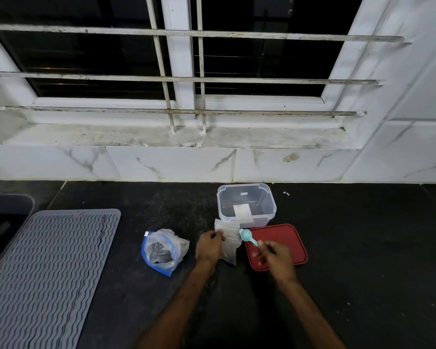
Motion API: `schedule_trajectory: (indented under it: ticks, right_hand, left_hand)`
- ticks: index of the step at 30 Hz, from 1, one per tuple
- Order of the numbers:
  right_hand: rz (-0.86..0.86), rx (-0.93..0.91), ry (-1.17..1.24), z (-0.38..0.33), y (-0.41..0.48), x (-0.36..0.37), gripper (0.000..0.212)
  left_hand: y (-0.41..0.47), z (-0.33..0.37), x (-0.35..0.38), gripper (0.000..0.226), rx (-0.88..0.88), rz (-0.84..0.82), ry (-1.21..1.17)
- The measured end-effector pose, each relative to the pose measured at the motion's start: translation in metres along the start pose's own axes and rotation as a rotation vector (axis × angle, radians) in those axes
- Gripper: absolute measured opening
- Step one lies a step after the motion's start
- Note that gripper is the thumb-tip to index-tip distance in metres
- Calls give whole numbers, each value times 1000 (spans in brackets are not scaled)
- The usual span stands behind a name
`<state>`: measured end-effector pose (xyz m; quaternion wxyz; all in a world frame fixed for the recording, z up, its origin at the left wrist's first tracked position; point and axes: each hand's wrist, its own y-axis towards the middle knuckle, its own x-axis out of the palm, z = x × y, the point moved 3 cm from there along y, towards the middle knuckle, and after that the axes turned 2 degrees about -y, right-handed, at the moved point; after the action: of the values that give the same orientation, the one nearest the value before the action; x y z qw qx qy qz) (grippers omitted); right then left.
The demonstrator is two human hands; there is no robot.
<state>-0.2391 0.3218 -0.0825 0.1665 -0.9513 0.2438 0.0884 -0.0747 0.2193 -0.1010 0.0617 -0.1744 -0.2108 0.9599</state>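
Note:
My left hand (209,247) pinches the top edge of a small clear plastic bag (229,244) that stands on the dark counter, with a little dark content at its bottom. My right hand (275,255) holds a small teal plastic spoon (247,236) by its handle, the bowl raised next to the bag's mouth. A red lid (291,239) lies flat under the right hand. Behind it stands an open clear plastic container (246,204) with a white label. To the left lies a blue-edged zip bag (163,250), open, with dark material inside.
A grey ribbed mat (48,268) covers the counter's left part. The black stone counter (363,248) runs to a white marble-tiled wall (171,163) under a barred window (181,79). A tiled wall corner rises at the right.

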Motion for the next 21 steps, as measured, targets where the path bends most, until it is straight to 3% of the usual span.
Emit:
schedule_trajectory:
  ticks: [6,10,13,17,19,21]
  right_hand:
    - [-22,-29,8,2,-7,6,27]
    - [-82,-58,-6,-10,-11,34,33]
    - [-146,-186,-175,-29,-12,77,37]
    - [-291,-245,-617,-62,-15,148,59]
    - [-346,-279,-809,-68,-10,177,67]
    - [-367,-283,-897,-66,-4,199,77]
  left_hand:
    - [-26,4,-28,41,57,42,53]
    - [-53,-7,-108,16,115,413,-82]
    - [-39,-51,-161,38,-80,605,-157]
    - [18,-133,-178,102,-362,400,85]
    - [45,-158,-168,96,-348,325,133]
    - [22,-113,-161,64,-274,267,122]
